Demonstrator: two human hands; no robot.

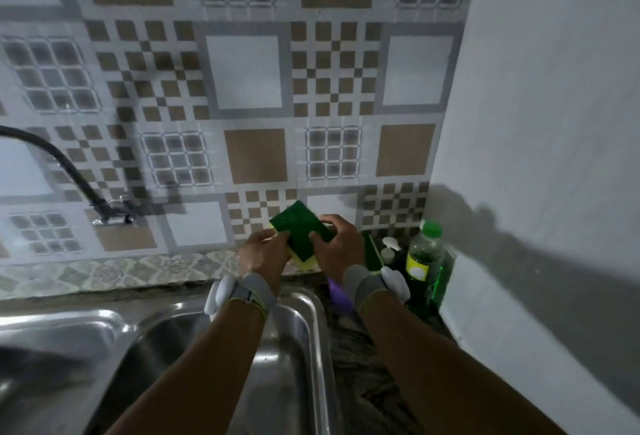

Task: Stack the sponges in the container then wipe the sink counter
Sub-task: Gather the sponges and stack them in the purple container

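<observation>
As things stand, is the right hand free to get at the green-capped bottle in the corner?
Probably not right away: the right hand and left hand both grip the sponge. The bottle stands just right of it, with nothing visible between them.

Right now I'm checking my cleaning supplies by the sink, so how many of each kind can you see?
Sponges: 2, one held in both hands, one upright behind the right hand
Green-capped bottles: 1
Pump dispensers: 1
Total: 4
A purple item below the right wrist is too hidden to name.
</observation>
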